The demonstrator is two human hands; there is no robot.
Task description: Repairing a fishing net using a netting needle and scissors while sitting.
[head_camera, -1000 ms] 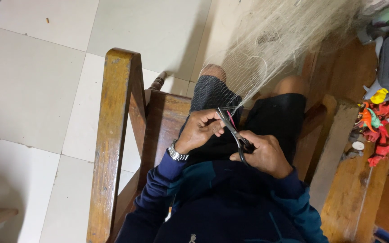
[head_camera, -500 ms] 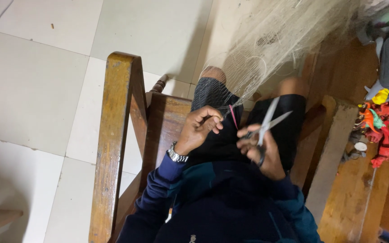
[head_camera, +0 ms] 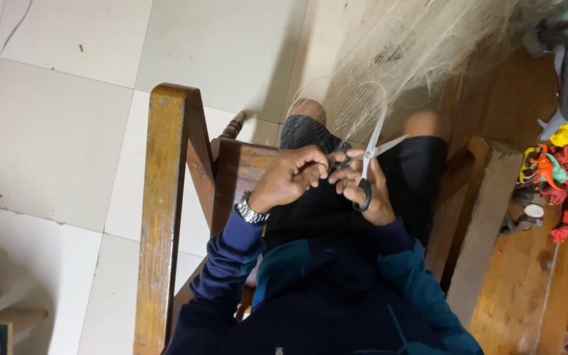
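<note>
Steel scissors (head_camera: 371, 154) hang from the right hand (head_camera: 367, 192), blades parted, long axis pointing far and slightly right above the lap. Left hand (head_camera: 290, 177) fingers pinch pale fishing net (head_camera: 389, 59) strands.

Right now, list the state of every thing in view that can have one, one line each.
scissors: blades open, tips pointing up, held in the right hand.
right hand: closed around the scissors' black handle.
left hand: fingers pinched, apparently on the netting at the lap.
fishing net: draped loosely from the upper right down to the knees.
wristwatch: worn on the left wrist.
wooden chair: upright; the person sits on it.
toy figures: heaped on the wooden surface.
</note>
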